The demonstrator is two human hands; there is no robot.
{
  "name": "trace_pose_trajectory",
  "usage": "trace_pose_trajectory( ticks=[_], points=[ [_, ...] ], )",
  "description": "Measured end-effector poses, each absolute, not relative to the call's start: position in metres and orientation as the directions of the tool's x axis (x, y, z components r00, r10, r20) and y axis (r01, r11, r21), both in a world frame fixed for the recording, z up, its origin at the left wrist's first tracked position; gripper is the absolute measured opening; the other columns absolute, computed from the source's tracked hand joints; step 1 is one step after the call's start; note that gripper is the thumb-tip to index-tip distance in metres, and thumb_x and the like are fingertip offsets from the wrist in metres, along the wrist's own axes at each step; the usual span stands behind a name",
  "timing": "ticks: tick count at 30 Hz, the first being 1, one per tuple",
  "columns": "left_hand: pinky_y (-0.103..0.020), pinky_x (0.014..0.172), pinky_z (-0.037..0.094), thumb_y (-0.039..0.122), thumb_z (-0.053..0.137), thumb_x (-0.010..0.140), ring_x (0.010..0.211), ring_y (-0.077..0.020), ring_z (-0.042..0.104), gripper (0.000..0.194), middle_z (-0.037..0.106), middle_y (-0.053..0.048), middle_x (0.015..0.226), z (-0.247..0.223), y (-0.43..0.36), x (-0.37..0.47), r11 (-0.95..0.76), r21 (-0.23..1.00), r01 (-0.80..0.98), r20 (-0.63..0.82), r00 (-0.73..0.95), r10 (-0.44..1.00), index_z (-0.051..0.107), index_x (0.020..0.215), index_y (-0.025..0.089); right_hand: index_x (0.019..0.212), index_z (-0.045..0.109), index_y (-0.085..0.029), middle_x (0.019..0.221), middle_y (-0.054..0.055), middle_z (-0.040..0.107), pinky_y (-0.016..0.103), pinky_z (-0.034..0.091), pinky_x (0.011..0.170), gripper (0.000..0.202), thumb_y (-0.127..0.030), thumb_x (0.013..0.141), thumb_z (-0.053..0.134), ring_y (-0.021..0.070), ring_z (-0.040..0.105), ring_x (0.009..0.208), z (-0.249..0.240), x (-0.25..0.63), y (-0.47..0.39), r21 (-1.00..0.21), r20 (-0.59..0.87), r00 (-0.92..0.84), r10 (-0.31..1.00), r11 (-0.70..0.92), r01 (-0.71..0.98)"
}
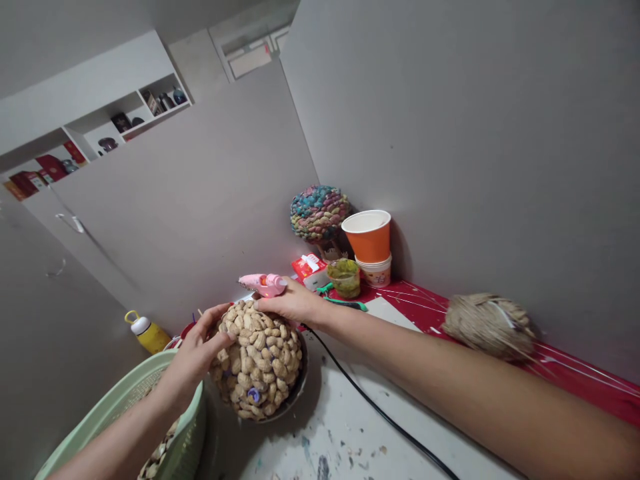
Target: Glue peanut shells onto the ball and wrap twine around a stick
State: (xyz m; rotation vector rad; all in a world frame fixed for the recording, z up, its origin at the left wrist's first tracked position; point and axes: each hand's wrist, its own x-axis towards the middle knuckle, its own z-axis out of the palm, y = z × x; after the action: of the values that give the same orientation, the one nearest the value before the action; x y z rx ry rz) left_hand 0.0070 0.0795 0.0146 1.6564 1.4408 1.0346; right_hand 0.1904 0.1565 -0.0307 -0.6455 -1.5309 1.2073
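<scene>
A ball covered in glued peanut shells rests in a dark bowl on the table. My left hand presses its fingers against the ball's upper left side. My right hand lies over the top of the ball and grips a pink glue gun, whose nozzle points left. A black cord runs from the gun back along the table under my right arm.
A pale green basket with peanuts stands at the lower left. Behind are a yellow bottle, an orange cup on a tub, a green jar, a multicoloured shell ball and a twine ball on red cloth.
</scene>
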Motion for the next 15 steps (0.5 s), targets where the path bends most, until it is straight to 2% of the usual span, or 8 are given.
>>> trace_pose_trajectory(
  ticks=[8, 15],
  points=[
    [-0.037, 0.103, 0.037, 0.024, 0.061, 0.076, 0.127, -0.0271, 0.048, 0.048, 0.054, -0.005, 0.140, 0.011, 0.081, -0.002, -0.132, 0.902, 0.412, 0.084, 0.133, 0.988, 0.056, 0.124, 0.025, 0.107, 0.072, -0.022, 0.087, -0.001, 0.072, 0.030, 0.050, 0.081, 0.040, -0.010, 0.070, 0.065, 0.0193, 0.063, 0.086, -0.032, 0.190, 0.158, -0.924, 0.381, -0.333, 0.863, 0.342, -0.171],
    [-0.041, 0.108, 0.031, 0.029, 0.058, 0.082, 0.129, -0.0283, 0.047, 0.040, 0.054, -0.008, 0.140, 0.008, 0.087, -0.006, -0.154, 0.901, 0.405, 0.127, 0.092, 0.988, 0.057, 0.122, 0.022, 0.108, 0.072, -0.023, 0.086, -0.002, 0.072, 0.031, 0.050, 0.080, 0.041, -0.010, 0.070, 0.065, 0.0184, 0.063, 0.084, -0.033, 0.189, 0.159, -0.922, 0.386, -0.327, 0.862, 0.346, -0.176]
  ],
)
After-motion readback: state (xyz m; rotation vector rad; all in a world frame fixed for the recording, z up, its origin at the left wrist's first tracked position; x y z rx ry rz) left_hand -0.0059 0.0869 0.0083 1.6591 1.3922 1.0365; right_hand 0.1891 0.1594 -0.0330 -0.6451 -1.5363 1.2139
